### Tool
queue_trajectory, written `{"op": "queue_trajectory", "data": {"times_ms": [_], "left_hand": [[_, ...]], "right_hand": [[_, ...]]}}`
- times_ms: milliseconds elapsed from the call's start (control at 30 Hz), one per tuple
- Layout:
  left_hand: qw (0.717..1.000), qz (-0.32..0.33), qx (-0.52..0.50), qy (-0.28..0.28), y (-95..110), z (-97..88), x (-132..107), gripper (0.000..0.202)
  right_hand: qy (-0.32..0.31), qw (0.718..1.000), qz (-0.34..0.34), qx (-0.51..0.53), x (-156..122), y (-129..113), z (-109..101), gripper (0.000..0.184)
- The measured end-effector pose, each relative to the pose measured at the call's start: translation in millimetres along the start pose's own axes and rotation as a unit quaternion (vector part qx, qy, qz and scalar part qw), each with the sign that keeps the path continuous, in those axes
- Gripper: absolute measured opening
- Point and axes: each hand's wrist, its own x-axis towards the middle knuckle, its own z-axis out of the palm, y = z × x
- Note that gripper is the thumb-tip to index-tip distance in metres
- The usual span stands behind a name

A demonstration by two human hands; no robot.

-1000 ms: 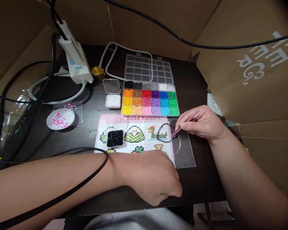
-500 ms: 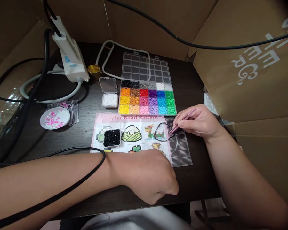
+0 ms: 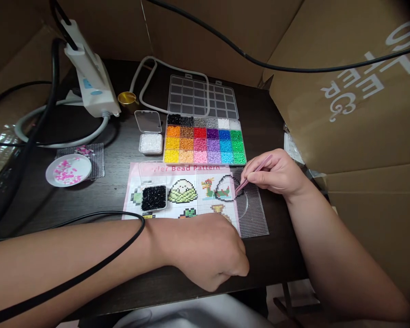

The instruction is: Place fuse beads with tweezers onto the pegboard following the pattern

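Observation:
My right hand (image 3: pixel 271 175) pinches pink tweezers (image 3: pixel 256 173), their tips down at the edge of a loop of black beads (image 3: pixel 224 200). The loop lies on a clear pegboard (image 3: pixel 256 218) that partly overlaps a printed bead pattern sheet (image 3: pixel 205 168). Curled into a fist, my left hand (image 3: pixel 212 250) rests near the front of the desk, over the sheet's lower part. Nothing shows in it, though its fingertips are turned out of sight. A small box of black beads (image 3: pixel 153 198) stands on the sheet. Whether the tweezers hold a bead is too small to tell.
Behind the sheet sits a sorted bead case (image 3: pixel 205 139) with its lid (image 3: pixel 205 95) open. Left of it are a box of white beads (image 3: pixel 151 143) and a dish (image 3: pixel 51 171) with pink and white beads. A power strip (image 3: pixel 94 86) and cables lie beyond; cardboard walls surround the desk.
The whole view has shifted slightly, so everything appears a little further left. Both hands keep almost the same pose, and the tweezer tips stay by the black bead loop.

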Motion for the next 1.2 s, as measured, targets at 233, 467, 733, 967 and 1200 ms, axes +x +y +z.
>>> {"op": "queue_trajectory", "data": {"times_ms": [233, 467, 733, 967, 1200], "left_hand": [[1.000, 0.001, 0.004, 0.000, 0.4, 0.3, -0.1, 0.021], [1.000, 0.003, 0.006, 0.001, 0.3, -0.1, 0.7, 0.022], [1.000, 0.011, 0.002, 0.021, -1.1, 1.8, -0.4, 0.023], [1.000, 0.012, 0.004, 0.020, -1.6, 2.8, -1.2, 0.022], [1.000, 0.002, 0.003, 0.007, -1.6, 2.0, -0.1, 0.022]], "right_hand": [[-0.008, 0.999, -0.015, -0.027, -0.1, -2.9, 1.5, 0.012], [-0.016, 0.998, -0.029, -0.045, -0.7, -6.5, 4.1, 0.009], [-0.026, 0.999, -0.023, -0.028, 0.0, -5.5, 1.7, 0.011], [-0.021, 1.000, -0.007, -0.011, -0.1, -1.4, -1.4, 0.012], [-0.018, 0.999, -0.001, -0.026, 0.0, -2.8, 0.6, 0.011]]}}
